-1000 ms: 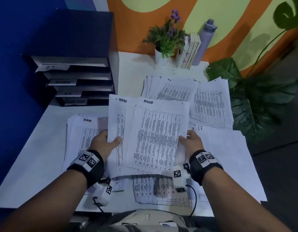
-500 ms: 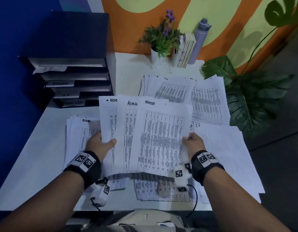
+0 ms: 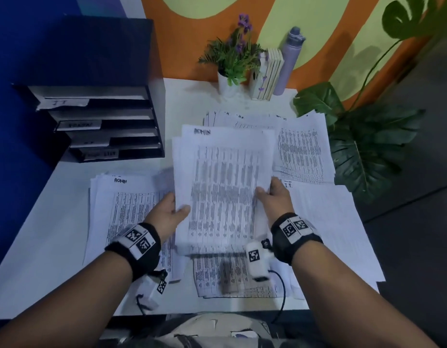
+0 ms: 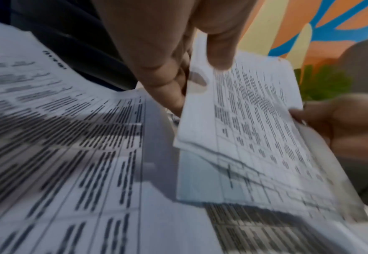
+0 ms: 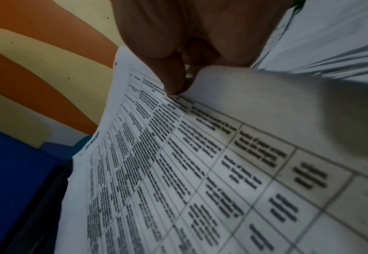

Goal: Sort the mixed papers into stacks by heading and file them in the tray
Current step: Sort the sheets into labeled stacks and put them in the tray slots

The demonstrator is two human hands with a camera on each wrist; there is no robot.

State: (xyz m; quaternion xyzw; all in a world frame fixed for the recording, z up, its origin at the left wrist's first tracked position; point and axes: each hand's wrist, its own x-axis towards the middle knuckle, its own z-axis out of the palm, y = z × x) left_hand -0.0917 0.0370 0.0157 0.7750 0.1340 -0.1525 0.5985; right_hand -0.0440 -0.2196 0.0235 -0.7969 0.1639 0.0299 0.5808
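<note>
Here, both hands (image 3: 167, 212) pinch ADMIN sheets (image 3: 225, 187)

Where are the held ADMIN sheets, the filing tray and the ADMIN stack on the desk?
held ADMIN sheets (image 3: 225, 187), head view, middle of top page.
filing tray (image 3: 157, 126), head view, right side wall.
ADMIN stack (image 3: 127, 204), head view, top sheet's printed table.

The head view looks down over the worktop (image 3: 197, 101); both wrist views sit close, sharing the held ADMIN sheets (image 3: 225, 187) (image 4: 250, 120) (image 5: 178, 171).
</note>
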